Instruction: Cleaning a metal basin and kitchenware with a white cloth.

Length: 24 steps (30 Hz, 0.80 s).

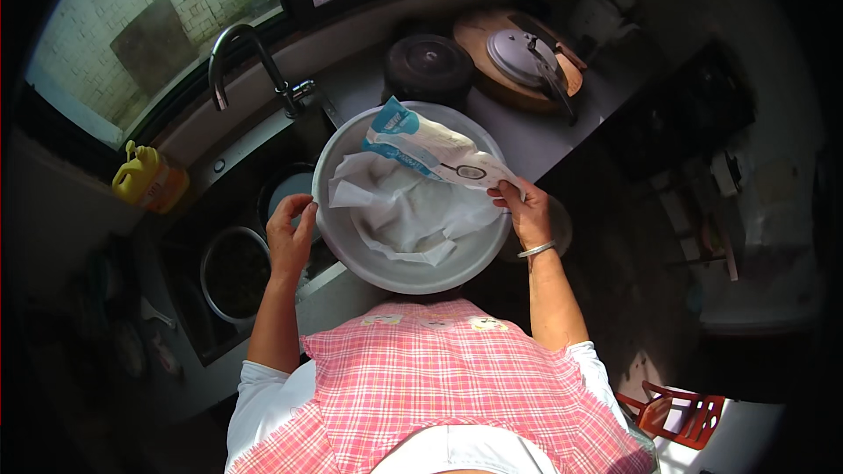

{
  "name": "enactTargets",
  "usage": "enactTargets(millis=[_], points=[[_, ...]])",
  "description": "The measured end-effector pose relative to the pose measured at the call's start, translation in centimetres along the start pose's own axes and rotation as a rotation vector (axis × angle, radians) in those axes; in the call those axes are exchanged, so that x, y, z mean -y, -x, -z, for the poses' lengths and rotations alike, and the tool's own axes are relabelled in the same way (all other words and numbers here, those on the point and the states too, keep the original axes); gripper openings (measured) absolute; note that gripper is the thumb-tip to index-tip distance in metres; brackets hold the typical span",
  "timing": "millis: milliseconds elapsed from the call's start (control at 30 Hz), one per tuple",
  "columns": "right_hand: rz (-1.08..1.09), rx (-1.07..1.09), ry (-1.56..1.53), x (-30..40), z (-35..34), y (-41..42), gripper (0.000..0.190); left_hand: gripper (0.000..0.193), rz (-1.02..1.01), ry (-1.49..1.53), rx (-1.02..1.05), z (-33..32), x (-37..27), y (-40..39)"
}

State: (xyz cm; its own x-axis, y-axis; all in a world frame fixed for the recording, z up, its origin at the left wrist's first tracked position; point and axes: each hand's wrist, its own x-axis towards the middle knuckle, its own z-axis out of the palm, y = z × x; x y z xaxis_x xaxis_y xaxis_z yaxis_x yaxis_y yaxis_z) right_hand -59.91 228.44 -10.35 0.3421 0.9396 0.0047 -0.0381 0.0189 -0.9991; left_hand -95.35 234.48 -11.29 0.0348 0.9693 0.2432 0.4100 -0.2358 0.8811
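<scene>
A wide grey metal basin (415,282) stands before me on the counter edge. Inside it lies a crumpled, thin white sheet (421,214), perhaps cloth or soft paper. My right hand (523,210) pinches one end of a blue-and-white printed plastic packet (435,148), which slants across the basin above the sheet. The packet looks limp and flattened. At the basin's left rim is my left hand (292,230), with thumb and forefinger slightly apart and nothing visible between them. Whether its fingertips touch the rim is hard to see.
To the left a dark sink (191,319) holds a round metal-rimmed vessel (236,273) under a curved faucet (240,36). A yellow jug (148,178) stands beside it. Behind the basin are a dark lidded pot (428,69) and a round wooden board (477,29) bearing a metal lid (520,56).
</scene>
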Motion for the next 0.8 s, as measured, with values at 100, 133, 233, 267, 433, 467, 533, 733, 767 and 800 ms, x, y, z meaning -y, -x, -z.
enactTargets(millis=[100,133,233,267,433,467,533,733,767,800], points=[[-0.044,0.012,0.051,-0.3,0.1,-0.1,0.021,0.016,0.026,0.001,-0.005,-0.3,-0.4,0.8],[-0.016,0.031,0.002,-0.1,0.1,0.0,0.021,0.016,0.038,-0.015,-0.014,-0.4,-0.5,1.2],[-0.045,0.081,0.036,-0.7,0.4,-0.6,0.021,0.016,0.075,0.025,-0.031,-0.8,-0.9,2.0],[-0.043,0.079,0.032,-1.0,0.6,-0.8,0.020,0.016,0.076,0.022,-0.043,-0.7,-0.9,2.3],[-0.043,0.135,-0.039,-0.3,1.1,-1.6,0.020,0.015,0.094,0.029,-0.149,-0.9,-1.8,4.4],[-0.050,0.146,-0.025,0.0,1.2,-1.8,0.020,0.015,0.095,0.023,-0.169,-1.0,-1.9,4.9],[-0.050,0.171,-0.041,0.2,1.7,-2.2,0.020,0.014,0.124,0.050,-0.237,-1.6,-1.8,5.8],[-0.027,0.339,0.010,0.0,2.8,-3.8,0.020,0.013,0.151,0.042,-0.247,-4.4,-3.0,7.0],[-0.034,0.323,-0.063,-0.3,2.8,-3.8,0.017,0.013,0.156,0.011,-0.252,-4.8,-3.2,7.1],[0.040,0.344,0.105,-0.8,3.0,-4.2,0.016,0.013,0.152,0.012,-0.250,-5.2,-3.4,7.2]])
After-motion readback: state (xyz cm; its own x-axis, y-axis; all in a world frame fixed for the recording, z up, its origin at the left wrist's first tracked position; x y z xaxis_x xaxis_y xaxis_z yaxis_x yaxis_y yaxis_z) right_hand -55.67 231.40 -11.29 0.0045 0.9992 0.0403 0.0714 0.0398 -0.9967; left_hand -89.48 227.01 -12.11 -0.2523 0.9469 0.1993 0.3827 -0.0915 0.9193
